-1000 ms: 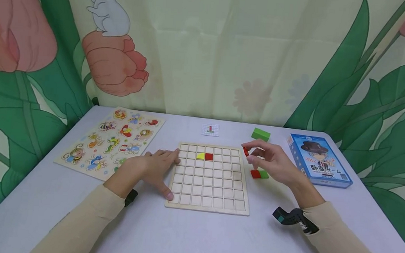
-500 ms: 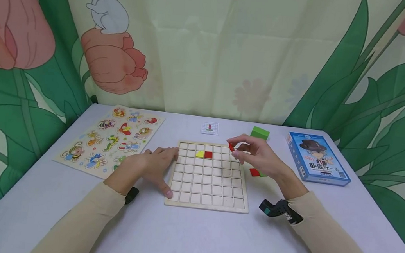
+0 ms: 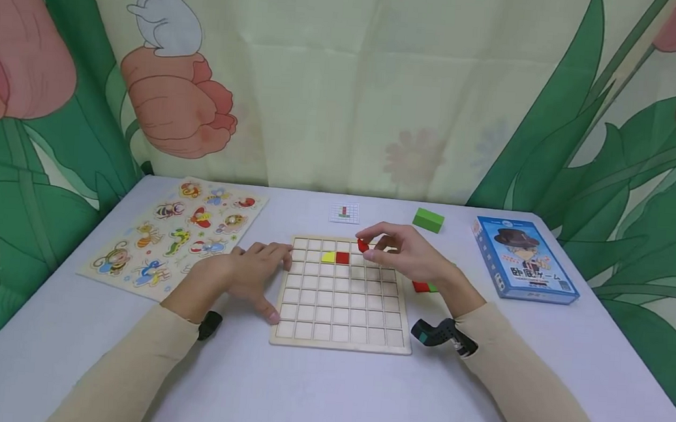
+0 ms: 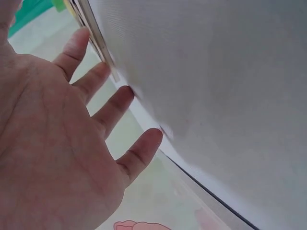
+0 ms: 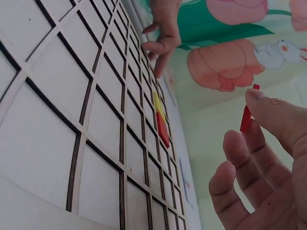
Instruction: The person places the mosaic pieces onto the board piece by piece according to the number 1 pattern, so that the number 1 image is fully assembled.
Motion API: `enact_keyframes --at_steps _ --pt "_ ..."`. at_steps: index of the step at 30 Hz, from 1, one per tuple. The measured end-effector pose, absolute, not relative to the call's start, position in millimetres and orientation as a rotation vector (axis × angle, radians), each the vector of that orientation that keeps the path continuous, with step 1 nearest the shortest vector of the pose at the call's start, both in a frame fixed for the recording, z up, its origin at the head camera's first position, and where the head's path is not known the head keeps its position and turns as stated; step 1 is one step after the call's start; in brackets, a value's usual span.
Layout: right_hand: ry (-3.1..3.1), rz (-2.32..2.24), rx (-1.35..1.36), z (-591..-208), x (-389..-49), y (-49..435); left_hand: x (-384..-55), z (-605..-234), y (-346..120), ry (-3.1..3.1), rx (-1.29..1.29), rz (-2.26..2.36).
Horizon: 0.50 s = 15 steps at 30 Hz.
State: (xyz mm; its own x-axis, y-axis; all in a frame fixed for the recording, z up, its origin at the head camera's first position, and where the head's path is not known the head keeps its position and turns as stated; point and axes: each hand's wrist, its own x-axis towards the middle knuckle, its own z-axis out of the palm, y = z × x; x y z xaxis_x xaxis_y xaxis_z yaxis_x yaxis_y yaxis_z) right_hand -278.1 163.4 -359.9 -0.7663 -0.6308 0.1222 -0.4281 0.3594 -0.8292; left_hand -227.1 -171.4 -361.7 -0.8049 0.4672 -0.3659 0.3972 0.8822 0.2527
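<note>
A wooden grid board lies on the white table. My left hand touches its left edge with spread fingers; in the left wrist view the extended fingers hold nothing. Between thumb and fingertips, my right hand pinches a thin red tile above the board's upper part. Right beneath and to the left of it, a yellow piece with a slanted side and a red square tile sit side by side in cells of the second row.
Behind the board lies a small grid card with a printed figure. A green block is at the back right. Red tile and green piece lie partly behind the right wrist. A blue box stands right, an insect picture board left.
My right hand has carried the red tile leftward from beyond the board's right edge to above its upper middle. The left hand stays at the board's left edge.
</note>
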Motion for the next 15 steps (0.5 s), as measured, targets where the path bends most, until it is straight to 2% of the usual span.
enact_keyframes --at_steps 8,15 --pt "2.344 -1.332 -1.027 -370.1 -283.8 153.6 -226.4 -364.0 -174.4 2.630 0.637 0.228" --pt "2.276 -1.366 -0.930 -374.6 -283.6 142.4 -226.8 -361.7 -170.8 2.637 0.641 0.190"
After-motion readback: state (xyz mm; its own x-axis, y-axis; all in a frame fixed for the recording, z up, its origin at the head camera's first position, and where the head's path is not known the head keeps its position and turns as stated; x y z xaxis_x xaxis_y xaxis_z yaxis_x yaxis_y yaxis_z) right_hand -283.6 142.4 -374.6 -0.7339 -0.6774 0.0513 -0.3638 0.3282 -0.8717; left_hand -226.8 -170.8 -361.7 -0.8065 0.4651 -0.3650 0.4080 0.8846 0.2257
